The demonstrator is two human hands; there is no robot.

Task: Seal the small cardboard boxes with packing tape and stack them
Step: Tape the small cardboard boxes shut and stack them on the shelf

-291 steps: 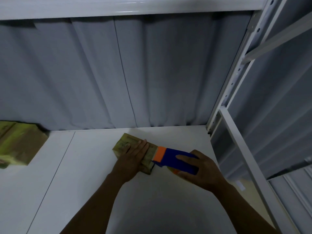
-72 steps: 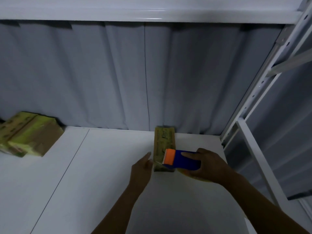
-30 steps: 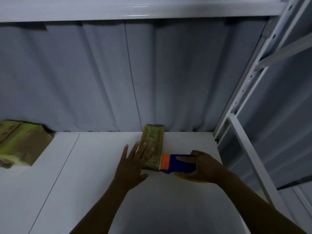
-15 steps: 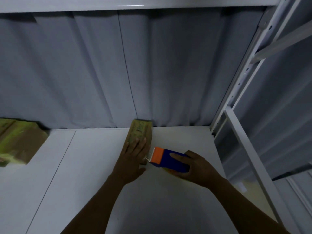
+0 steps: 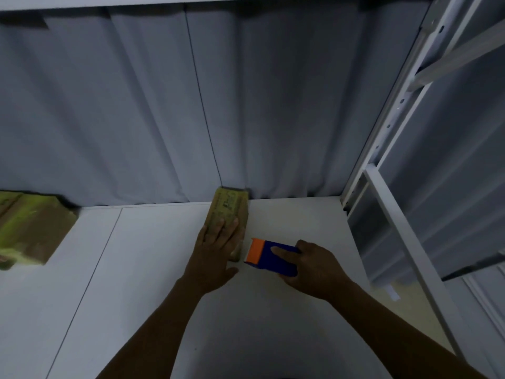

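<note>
A small flat cardboard box (image 5: 229, 206) lies lengthwise on the white shelf board (image 5: 142, 283), its far end against the grey curtain. My left hand (image 5: 217, 248) rests flat on the box's near half, fingers straight. My right hand (image 5: 311, 265) grips a blue tape dispenser (image 5: 276, 257) with an orange head, which sits just right of the box's near end. A stack of cardboard boxes (image 5: 30, 228) stands at the far left of the shelf.
A grey curtain (image 5: 191, 105) hangs close behind the shelf. A white metal rack upright (image 5: 393, 124) and a sloping white rail (image 5: 410, 242) border the right side. Another shelf runs overhead.
My left hand slid a little farther up the box. The dispenser drew slightly back from the box's near end, toward the right.
</note>
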